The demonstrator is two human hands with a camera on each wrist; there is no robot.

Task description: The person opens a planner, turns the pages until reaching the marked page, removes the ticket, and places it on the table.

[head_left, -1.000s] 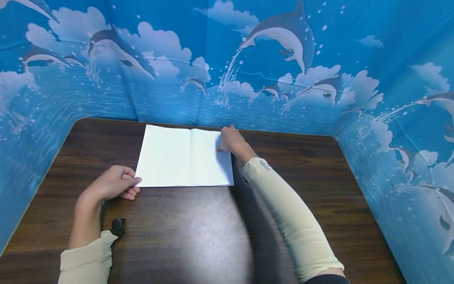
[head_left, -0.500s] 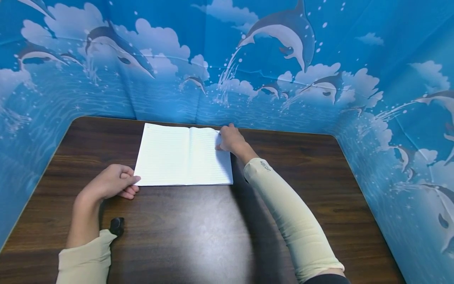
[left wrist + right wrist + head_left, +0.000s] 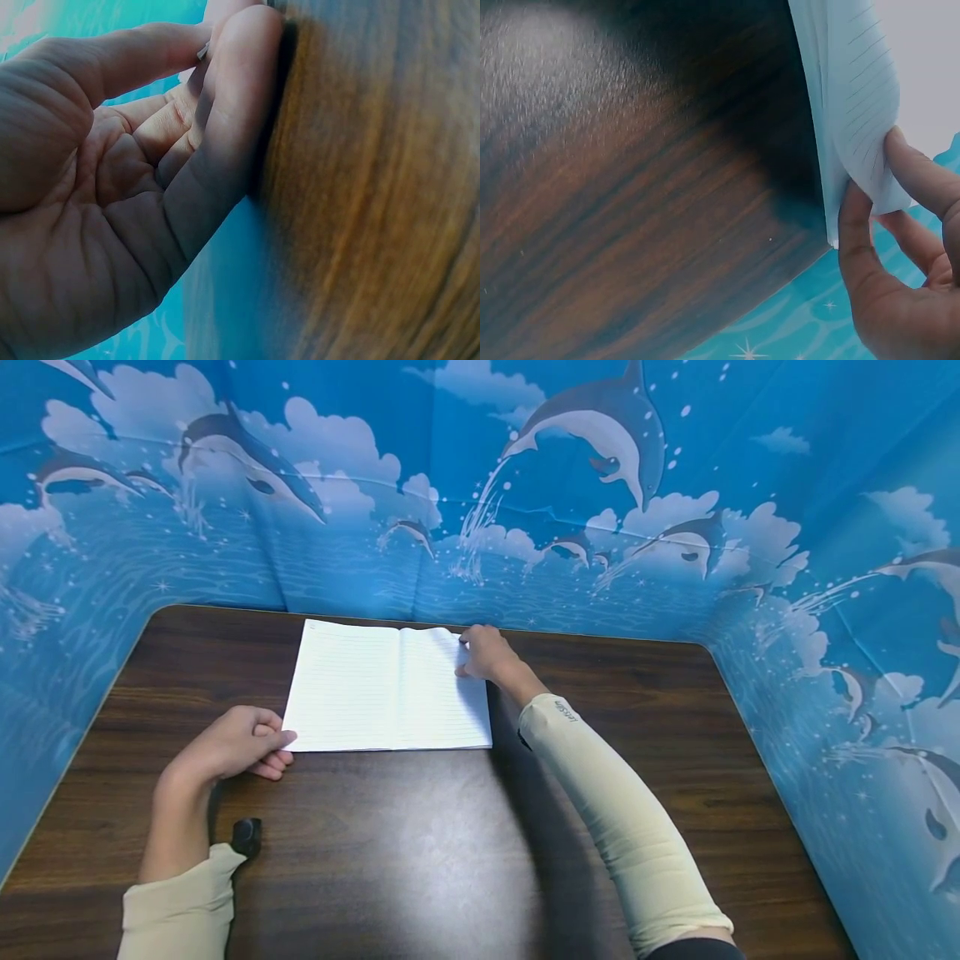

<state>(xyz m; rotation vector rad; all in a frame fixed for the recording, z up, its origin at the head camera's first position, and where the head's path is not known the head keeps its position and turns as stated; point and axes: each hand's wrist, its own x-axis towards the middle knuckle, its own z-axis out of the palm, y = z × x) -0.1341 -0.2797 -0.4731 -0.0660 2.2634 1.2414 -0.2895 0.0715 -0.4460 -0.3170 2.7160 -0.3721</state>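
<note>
An open notebook (image 3: pixel 348 689) with lined white pages lies near the table's far edge. My left hand (image 3: pixel 236 745) pinches its near left corner between thumb and fingers; in the left wrist view the same hand (image 3: pixel 142 172) has its thumb tip meeting the fingers on a sliver of paper. At the far right corner is my right hand (image 3: pixel 487 653). The right wrist view shows this hand (image 3: pixel 907 247) with a lifted, curved page (image 3: pixel 870 97) between thumb and index finger, apart from the sheets underneath.
The dark wood-grain table (image 3: pixel 360 843) carries the notebook. A blue curtain (image 3: pixel 337 552) printed with dolphins hangs along its back and sides. On the left forearm, by the pale sleeve (image 3: pixel 180 902), sits a small black device (image 3: pixel 247 837).
The right fingers have shifted slightly at the far right corner, and the page's far edge there now curves up more. The left hand keeps its hold on the near left corner.
</note>
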